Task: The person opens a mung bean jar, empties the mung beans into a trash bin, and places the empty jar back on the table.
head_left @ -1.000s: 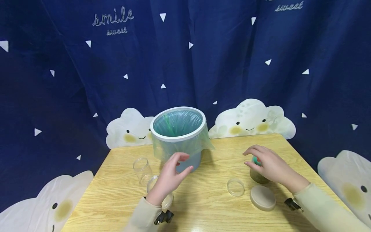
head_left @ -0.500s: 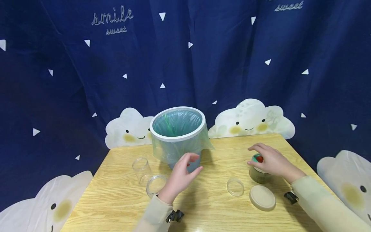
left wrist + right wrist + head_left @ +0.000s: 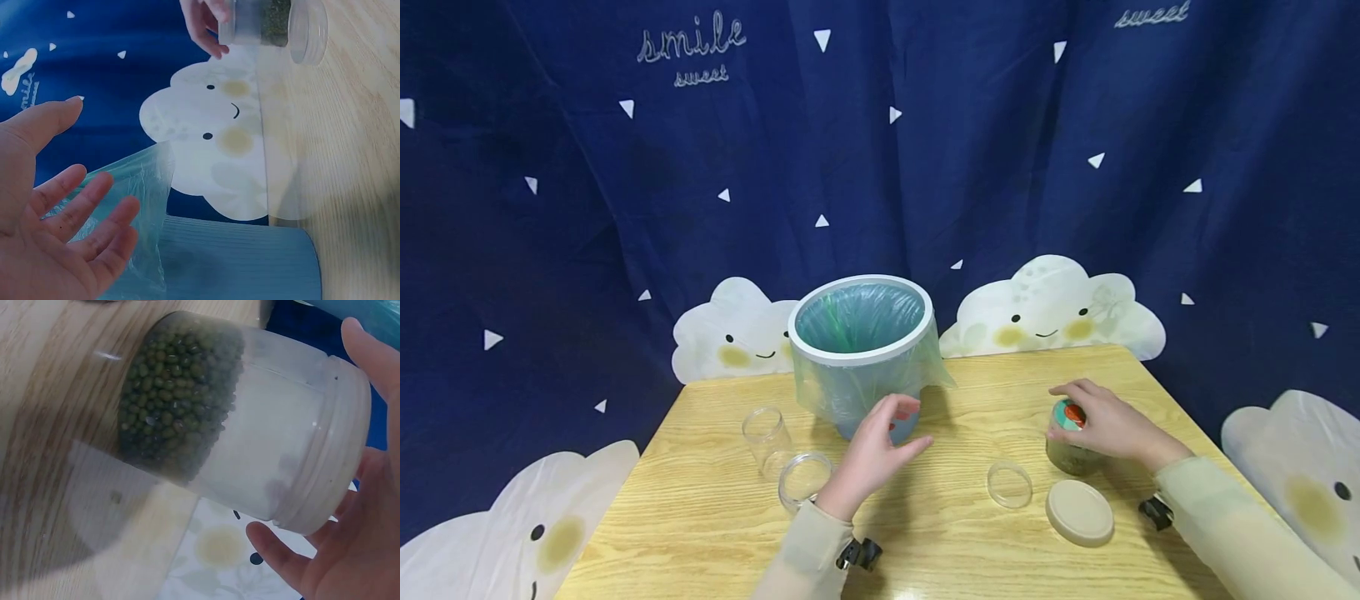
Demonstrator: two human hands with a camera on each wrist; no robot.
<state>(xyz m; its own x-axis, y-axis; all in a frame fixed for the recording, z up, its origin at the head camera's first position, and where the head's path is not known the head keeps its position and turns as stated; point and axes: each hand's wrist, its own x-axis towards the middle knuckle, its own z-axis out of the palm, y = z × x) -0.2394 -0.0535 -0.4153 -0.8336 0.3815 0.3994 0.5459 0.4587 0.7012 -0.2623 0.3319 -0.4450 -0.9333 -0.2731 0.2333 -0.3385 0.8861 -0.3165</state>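
Note:
My right hand (image 3: 1108, 423) is spread over the mouth of a clear jar (image 3: 1071, 458), its thumb and fingers either side of the rim. In the right wrist view, green mung beans (image 3: 178, 394) fill the bottom part of this jar (image 3: 269, 431); firm contact with the fingers is not visible. A teal and red patch shows at the jar's top in the head view. Before the blue bin (image 3: 842, 392), my left hand (image 3: 872, 462) hovers with relaxed, parted fingers, holding nothing. The left wrist view shows that palm (image 3: 56, 231) bare.
A round beige lid (image 3: 1079, 512) and a clear ring-shaped piece (image 3: 1009, 485) lie near the mung bean jar. Left of my left hand are a tall clear jar (image 3: 767, 442) and another clear round container (image 3: 803, 479). A translucent green bag (image 3: 936, 367) lines the bin.
My left hand has moved right, off the clear round container. My right hand has shifted slightly right and settled lower around the mung bean jar's mouth.

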